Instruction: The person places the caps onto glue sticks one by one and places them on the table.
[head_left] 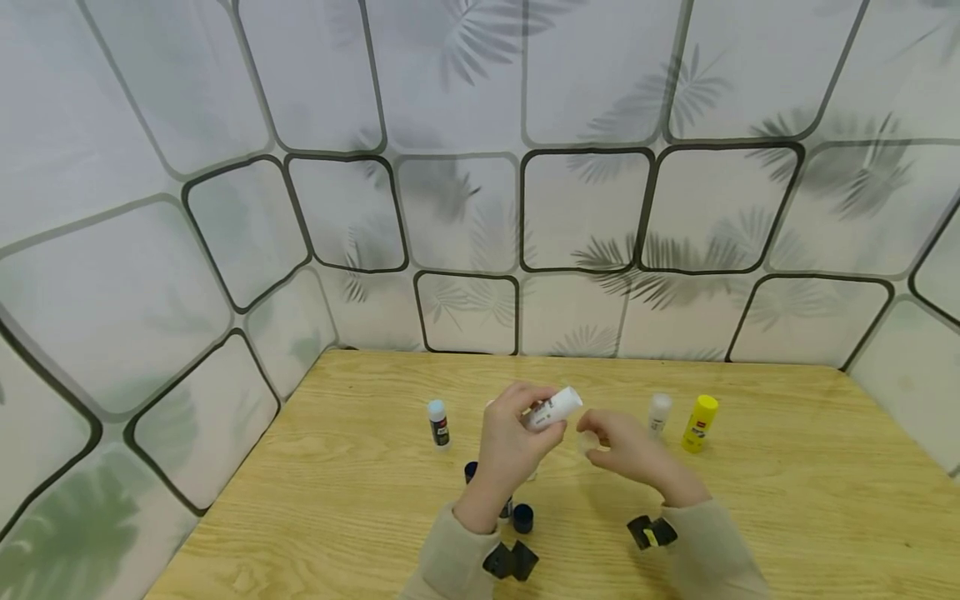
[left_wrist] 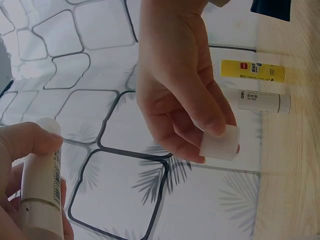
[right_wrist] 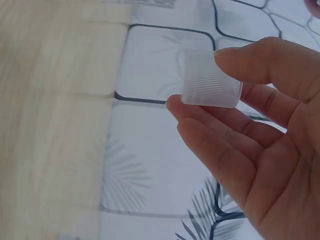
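Observation:
My left hand (head_left: 508, 446) grips a white glue stick (head_left: 555, 408) around its body, tilted with one end up to the right. In the left wrist view, that glue stick (left_wrist: 41, 192) stands nearly upright between thumb and fingers. A translucent ribbed cap (right_wrist: 211, 82) is pinched between the thumb and fingers of my right hand (head_left: 633, 450), a little to the right of the glue stick and apart from it. The left wrist view shows the same cap (left_wrist: 220, 142) at the fingertips.
A yellow glue stick (head_left: 699, 423) and another white one (head_left: 658, 414) stand at the right. Left of my hands is a dark one with a light blue cap (head_left: 437, 423). A dark blue cap (head_left: 522, 518) lies near the left wrist, which partly hides other things. A patterned curtain (head_left: 465, 212) borders the wooden table (head_left: 337, 517).

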